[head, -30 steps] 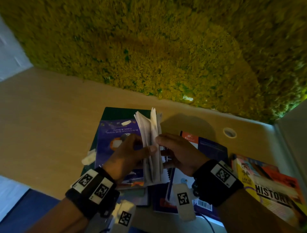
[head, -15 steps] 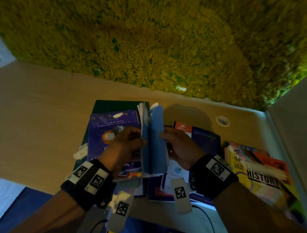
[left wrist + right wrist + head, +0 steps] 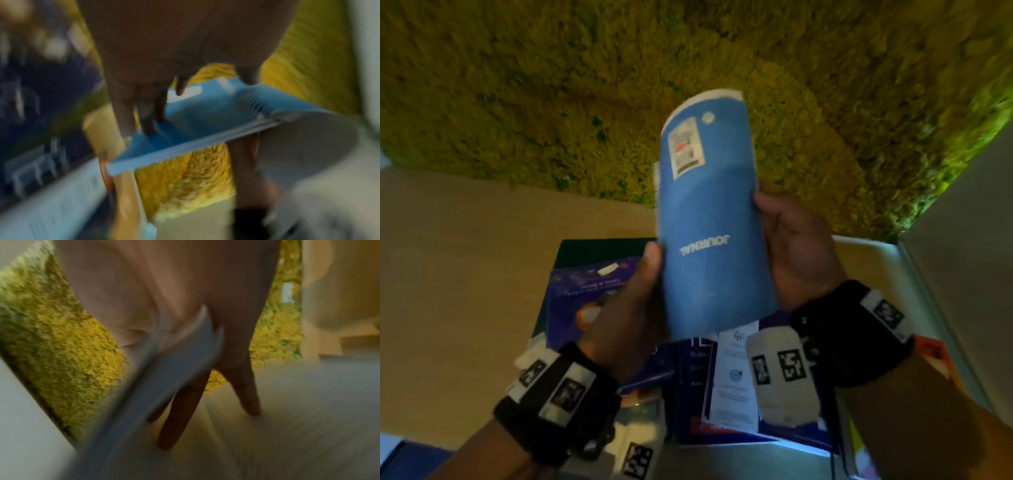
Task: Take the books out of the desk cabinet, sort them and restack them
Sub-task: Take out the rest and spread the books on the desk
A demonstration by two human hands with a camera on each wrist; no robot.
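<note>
Blue journal (image 3: 712, 222) is up off the tabletop (image 3: 465, 274), held upright between my two hands, its cover bowed toward me and the word JOURNAL reading upside down. A white sticker (image 3: 686, 147) sits near the journal's top edge. My left hand (image 3: 630, 301) grips the journal's left edge, thumb on the cover; in the left wrist view the fingers (image 3: 123, 116) of that hand press down on the blue cover while the thumb comes up from beneath, so the journal is pinched. My right hand (image 3: 798, 253) cups the journal's right edge, thumb tip at the cover's rim. The right wrist view is badly blurred; there I see the journal's edge (image 3: 164, 369) lying against the palm with long fingers (image 3: 179, 418) stretched behind it.

Below the journal, flat on the tabletop, lie other books: a purple book (image 3: 585, 294) under my left hand, on top of a dark green book (image 3: 599, 248), and a navy book (image 3: 688, 394) with a white sheet (image 3: 734, 373) on it, directly beneath the journal. Behind the journal rises a yellow-green moss wall (image 3: 551, 85).
</note>
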